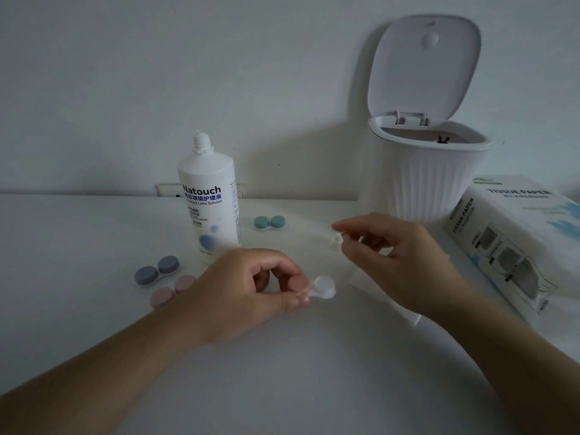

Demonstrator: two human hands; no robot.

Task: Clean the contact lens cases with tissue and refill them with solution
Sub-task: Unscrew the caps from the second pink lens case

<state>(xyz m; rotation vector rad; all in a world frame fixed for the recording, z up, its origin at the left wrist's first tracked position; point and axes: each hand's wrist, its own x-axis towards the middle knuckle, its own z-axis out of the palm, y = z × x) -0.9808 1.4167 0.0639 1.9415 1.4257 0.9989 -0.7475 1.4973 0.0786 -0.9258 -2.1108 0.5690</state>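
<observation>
Between my two hands, low over the white table [94, 240], sits the contact lens case [323, 287]: my left hand [248, 290] pinches its capped end, so only the open white well shows past my fingertips. My right hand [395, 255] pinches a small white cap [336, 240] between thumb and forefinger; a tissue sheet [361, 279] beneath it is pale and hard to trace. Behind stands the uncapped solution bottle [208, 202], with a purple case [157, 270] and a pink case [171, 291], partly hidden by my wrist, and a green case [269, 222]. Farther right are the open bin [430, 171] and the tissue box [514, 243], cut off.
</observation>
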